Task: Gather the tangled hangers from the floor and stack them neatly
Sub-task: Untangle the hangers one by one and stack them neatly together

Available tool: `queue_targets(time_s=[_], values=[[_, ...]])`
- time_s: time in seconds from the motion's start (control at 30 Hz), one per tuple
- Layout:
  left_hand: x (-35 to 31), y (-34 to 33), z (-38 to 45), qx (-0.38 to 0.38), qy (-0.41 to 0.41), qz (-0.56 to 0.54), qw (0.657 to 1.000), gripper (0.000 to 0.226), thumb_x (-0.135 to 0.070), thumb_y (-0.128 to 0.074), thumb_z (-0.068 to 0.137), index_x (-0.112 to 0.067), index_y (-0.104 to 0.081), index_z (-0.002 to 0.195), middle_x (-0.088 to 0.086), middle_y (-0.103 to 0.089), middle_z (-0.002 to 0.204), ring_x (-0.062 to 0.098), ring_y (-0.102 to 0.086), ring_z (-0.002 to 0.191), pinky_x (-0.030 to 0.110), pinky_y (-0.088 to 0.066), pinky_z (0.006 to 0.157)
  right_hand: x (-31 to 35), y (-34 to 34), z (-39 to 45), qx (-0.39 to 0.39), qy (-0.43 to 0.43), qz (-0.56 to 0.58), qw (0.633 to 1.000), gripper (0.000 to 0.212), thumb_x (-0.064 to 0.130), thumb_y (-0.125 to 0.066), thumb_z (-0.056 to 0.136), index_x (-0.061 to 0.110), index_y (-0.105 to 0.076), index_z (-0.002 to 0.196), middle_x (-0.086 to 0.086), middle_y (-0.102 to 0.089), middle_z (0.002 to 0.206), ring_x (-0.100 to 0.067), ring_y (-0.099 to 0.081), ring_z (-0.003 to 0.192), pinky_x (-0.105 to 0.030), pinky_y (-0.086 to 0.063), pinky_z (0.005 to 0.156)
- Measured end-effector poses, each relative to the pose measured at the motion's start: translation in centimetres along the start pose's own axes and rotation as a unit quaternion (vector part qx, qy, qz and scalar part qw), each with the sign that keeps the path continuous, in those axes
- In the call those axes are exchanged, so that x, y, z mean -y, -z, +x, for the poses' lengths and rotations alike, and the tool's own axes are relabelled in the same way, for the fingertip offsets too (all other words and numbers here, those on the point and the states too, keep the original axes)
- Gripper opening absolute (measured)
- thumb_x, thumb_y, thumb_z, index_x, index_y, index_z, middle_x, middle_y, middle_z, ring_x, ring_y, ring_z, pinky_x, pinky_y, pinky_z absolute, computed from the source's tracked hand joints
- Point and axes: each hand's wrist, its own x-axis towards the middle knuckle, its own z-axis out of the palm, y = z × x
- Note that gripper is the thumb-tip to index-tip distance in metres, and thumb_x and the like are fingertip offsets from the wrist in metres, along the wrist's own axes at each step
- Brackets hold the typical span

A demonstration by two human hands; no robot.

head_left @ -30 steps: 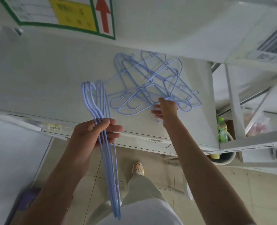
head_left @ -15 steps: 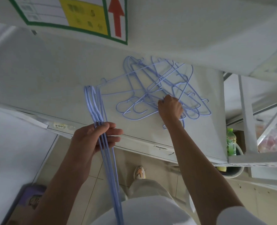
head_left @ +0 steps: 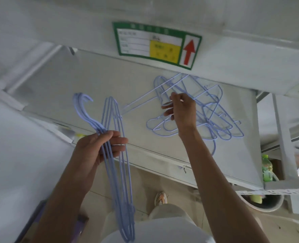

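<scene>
Left hand (head_left: pixel 99 148) is clenched around a bundle (head_left: pixel 118 174) of pale blue wire hangers, gripped just below the hooks, which curve up and to the left above the fist. Bundle hangs aligned, its lower end reaching down past the shelf edge in front of the person's light clothing. Right hand (head_left: pixel 182 109) is over the tangle (head_left: pixel 213 116) of remaining blue hangers, thumb and forefinger pinched on one wire near the tangle's left side, other fingers spread loosely. One long wire runs from the pinch toward the bundle.

Below the hands, a tiled floor (head_left: pixel 171 186) shows, with one shoe (head_left: pixel 161 198) on it. At lower right stands a round bin (head_left: pixel 262 202) with something yellow-green inside.

Tangle lies on a white shelf (head_left: pixel 96 81), toward its right half; hangers cross one another at many angles, and the far ones reach under the shelf above. A green-capped bottle (head_left: pixel 267 169) with a green label stands beside the shelf's right end; its writing is too small to read.

On the front of the upper shelf is a green-bordered sign (head_left: pixel 155 44) with a white form, a yellow block and a red up arrow. Its text is blurred and unreadable.
</scene>
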Motion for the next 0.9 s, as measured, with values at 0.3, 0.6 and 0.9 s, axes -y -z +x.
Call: queue_targets(time_s=[0.3, 0.6, 0.9], values=[[-6.1, 7.2, -3.4, 0.005, -0.066, -0.009, 0.998, 0.025, -0.017, -0.052, 0.104, -0.009, -0.076, 0.102, 0.012, -0.082, 0.095, 0.020, -0.080, 0.080, 0.025, -0.064, 0.067, 7.9, -3.1, -7.7, -0.012, 0.059, 0.006, 0.998, 0.035, 0.028, -0.064, 0.085, 0.018, -0.062, 0.051, -0.004, -0.056, 0.046, -0.017, -0.047, 0.039, -0.023, -0.034, 0.041], [-3.9, 8.5, -3.7, 0.050, -0.027, 0.021, 0.998, 0.013, -0.008, -0.058, 0.100, -0.002, -0.070, 0.099, 0.008, -0.081, 0.077, 0.019, -0.078, 0.065, 0.026, -0.063, 0.061, 8.5, -5.4, -18.2, 0.058, -0.025, -0.009, 0.998, 0.029, 0.028, -0.067, 0.094, 0.015, -0.058, 0.070, 0.002, -0.046, 0.054, -0.011, -0.032, 0.042, -0.022, -0.026, 0.042], [5.5, 8.3, -5.9, 0.119, 0.016, 0.122, 0.985, 0.021, -0.023, -0.065, 0.098, -0.005, -0.073, 0.104, 0.006, -0.083, 0.087, 0.022, -0.081, 0.080, 0.026, -0.064, 0.066, 3.9, -9.5, -23.9, 0.136, -0.144, -0.071, 0.978, 0.037, 0.032, -0.063, 0.092, 0.024, -0.044, 0.062, 0.001, -0.030, 0.057, -0.014, -0.021, 0.044, -0.023, -0.019, 0.041]])
